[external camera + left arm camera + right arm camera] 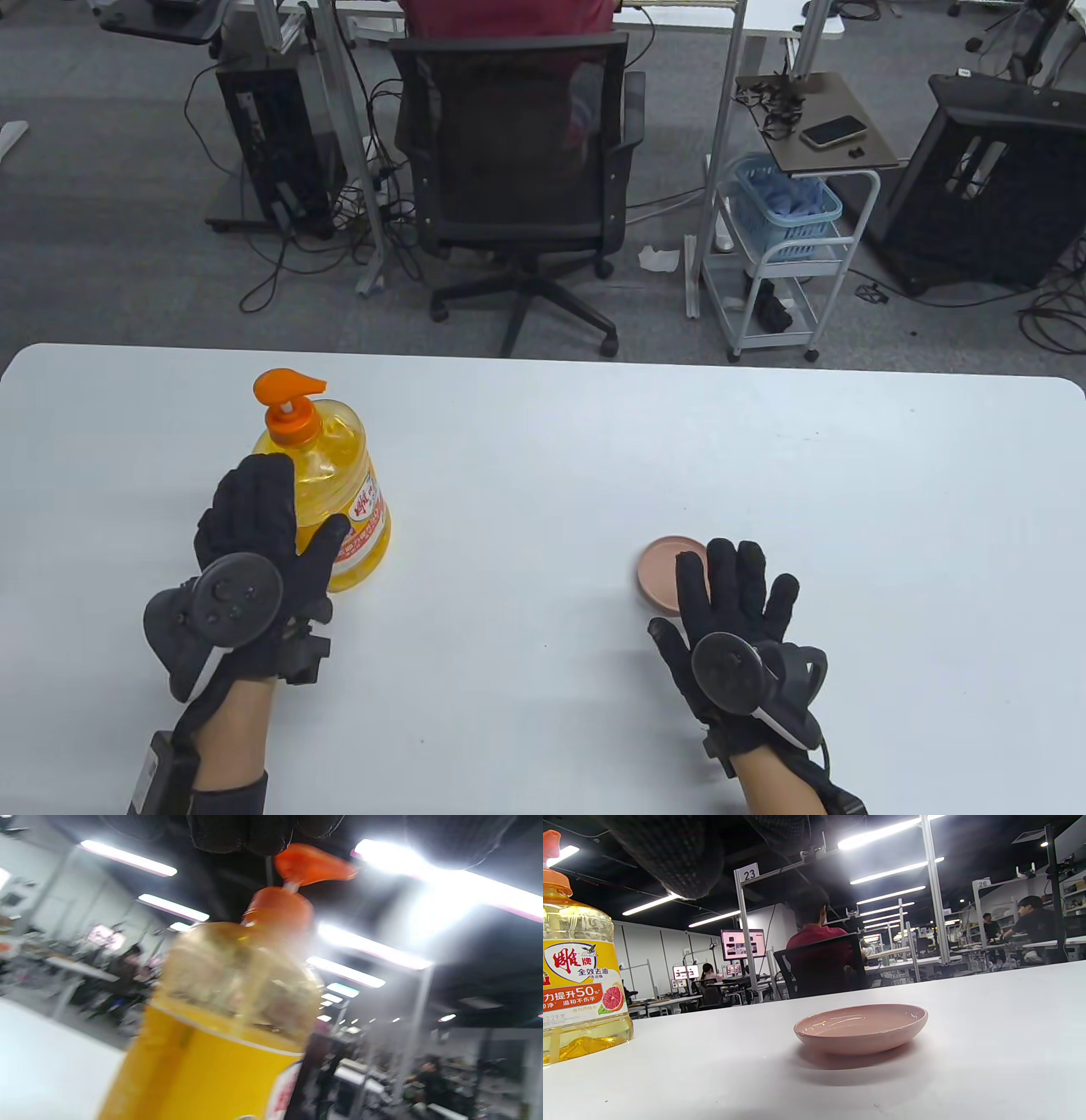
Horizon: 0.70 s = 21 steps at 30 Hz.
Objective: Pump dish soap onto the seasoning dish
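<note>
Soap bottle (335, 488) upright on the white table (594, 441), left side. Clear yellow plastic, yellow liquid in it, headspace under the shoulder; orange pump (287, 395) on top, nozzle pointing right. My left hand (254, 543) is against the bottle's near-left side, fingers up the wall, thumb toward the label; can't tell if it's a firm grip. Pink seasoning dish (861, 1027) sits well right of the bottle, shallow, nothing visible in it. My right hand (734, 615) hovers at its near edge, fingers spread.

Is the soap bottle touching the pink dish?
Apart. The table view shows bare white table between the soap bottle and the pink dish; the right wrist view shows the same gap.
</note>
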Motion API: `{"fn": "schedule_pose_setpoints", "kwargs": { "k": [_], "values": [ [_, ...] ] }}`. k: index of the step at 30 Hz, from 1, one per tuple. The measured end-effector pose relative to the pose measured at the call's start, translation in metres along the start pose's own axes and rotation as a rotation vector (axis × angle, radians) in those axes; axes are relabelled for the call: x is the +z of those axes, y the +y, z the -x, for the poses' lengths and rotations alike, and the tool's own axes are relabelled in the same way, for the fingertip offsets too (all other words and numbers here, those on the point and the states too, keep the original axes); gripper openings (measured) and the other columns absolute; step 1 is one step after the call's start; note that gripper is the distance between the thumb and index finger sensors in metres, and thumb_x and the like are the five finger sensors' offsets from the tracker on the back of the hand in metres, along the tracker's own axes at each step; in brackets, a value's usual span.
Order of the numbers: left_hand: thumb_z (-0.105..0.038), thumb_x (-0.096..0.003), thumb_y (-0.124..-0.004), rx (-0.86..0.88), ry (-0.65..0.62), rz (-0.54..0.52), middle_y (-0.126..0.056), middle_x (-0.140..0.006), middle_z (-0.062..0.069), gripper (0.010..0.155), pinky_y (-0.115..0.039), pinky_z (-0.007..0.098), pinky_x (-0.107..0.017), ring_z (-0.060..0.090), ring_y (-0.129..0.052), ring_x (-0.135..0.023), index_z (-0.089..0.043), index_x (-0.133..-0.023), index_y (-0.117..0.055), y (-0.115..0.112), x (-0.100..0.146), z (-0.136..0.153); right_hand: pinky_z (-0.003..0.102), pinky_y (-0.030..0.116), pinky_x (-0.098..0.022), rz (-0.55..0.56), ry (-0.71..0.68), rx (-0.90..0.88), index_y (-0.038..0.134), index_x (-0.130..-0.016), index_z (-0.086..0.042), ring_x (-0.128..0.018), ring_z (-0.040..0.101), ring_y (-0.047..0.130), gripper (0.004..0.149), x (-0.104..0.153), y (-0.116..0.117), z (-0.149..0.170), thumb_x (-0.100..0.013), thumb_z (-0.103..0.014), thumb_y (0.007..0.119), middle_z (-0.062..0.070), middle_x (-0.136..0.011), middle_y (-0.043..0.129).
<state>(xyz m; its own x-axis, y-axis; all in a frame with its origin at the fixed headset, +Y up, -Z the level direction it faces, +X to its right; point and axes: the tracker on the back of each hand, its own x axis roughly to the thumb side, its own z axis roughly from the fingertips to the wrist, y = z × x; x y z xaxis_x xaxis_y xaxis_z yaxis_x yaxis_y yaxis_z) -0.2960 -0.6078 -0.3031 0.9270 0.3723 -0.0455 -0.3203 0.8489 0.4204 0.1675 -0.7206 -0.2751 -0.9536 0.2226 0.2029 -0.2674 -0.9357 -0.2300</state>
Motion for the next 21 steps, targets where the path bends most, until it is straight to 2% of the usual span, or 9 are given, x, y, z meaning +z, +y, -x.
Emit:
{"fn": "schedule_pose_setpoints", "kwargs": {
  "k": [3, 5, 12, 17, 21],
  "values": [
    [-0.067, -0.0439, -0.074, 0.029, 0.06, 0.018, -0.049, -0.119, 0.009, 0.085, -0.054, 0.067, -0.075, 0.038, -0.056, -0.111, -0.025, -0.11, -0.04, -0.001, -0.018, 0.006, 0.074, 0.01, -0.064, 0.0, 0.002, 0.001, 0.039, -0.115, -0.011, -0.102, 0.045, 0.006, 0.078, 0.0, 0.0, 0.0, -0.056, -0.05, 0.073, 0.024, -0.117, 0.022],
    [-0.068, -0.0438, -0.074, 0.044, 0.106, 0.071, -0.049, -0.12, 0.009, 0.087, -0.054, 0.067, -0.075, 0.038, -0.055, -0.111, -0.025, -0.111, -0.038, -0.005, -0.035, 0.01, 0.074, 0.01, -0.064, -0.002, 0.005, -0.001, 0.04, -0.115, -0.011, -0.102, 0.045, 0.006, 0.078, 0.0, 0.0, 0.001, -0.056, -0.05, 0.073, 0.024, -0.117, 0.022],
    [-0.069, -0.0422, -0.078, 0.166, 0.173, 0.18, -0.048, -0.12, 0.008, 0.093, -0.055, 0.068, -0.074, 0.038, -0.056, -0.111, -0.024, -0.111, -0.033, -0.017, -0.073, 0.016, 0.074, 0.01, -0.064, -0.01, 0.021, -0.008, 0.04, -0.115, -0.011, -0.102, 0.045, 0.006, 0.078, -0.001, 0.001, 0.005, -0.056, -0.05, 0.073, 0.024, -0.117, 0.023],
    [-0.068, -0.0408, -0.081, 0.197, 0.189, 0.204, -0.051, -0.118, 0.007, 0.097, -0.057, 0.067, -0.074, 0.037, -0.059, -0.11, -0.023, -0.111, -0.032, -0.026, -0.087, 0.016, 0.074, 0.01, -0.064, -0.012, 0.029, -0.014, 0.04, -0.115, -0.011, -0.102, 0.045, 0.008, 0.078, -0.002, 0.0, 0.006, -0.056, -0.049, 0.073, 0.025, -0.117, 0.023],
    [-0.064, -0.0407, -0.085, 0.194, 0.2, 0.182, -0.058, -0.114, 0.005, 0.095, -0.06, 0.064, -0.073, 0.034, -0.066, -0.107, -0.022, -0.11, -0.035, -0.032, -0.092, 0.015, 0.074, 0.01, -0.064, -0.015, 0.034, -0.017, 0.04, -0.115, -0.01, -0.102, 0.045, 0.008, 0.077, -0.003, 0.0, 0.008, -0.056, -0.049, 0.073, 0.025, -0.117, 0.023]
  ]
}}
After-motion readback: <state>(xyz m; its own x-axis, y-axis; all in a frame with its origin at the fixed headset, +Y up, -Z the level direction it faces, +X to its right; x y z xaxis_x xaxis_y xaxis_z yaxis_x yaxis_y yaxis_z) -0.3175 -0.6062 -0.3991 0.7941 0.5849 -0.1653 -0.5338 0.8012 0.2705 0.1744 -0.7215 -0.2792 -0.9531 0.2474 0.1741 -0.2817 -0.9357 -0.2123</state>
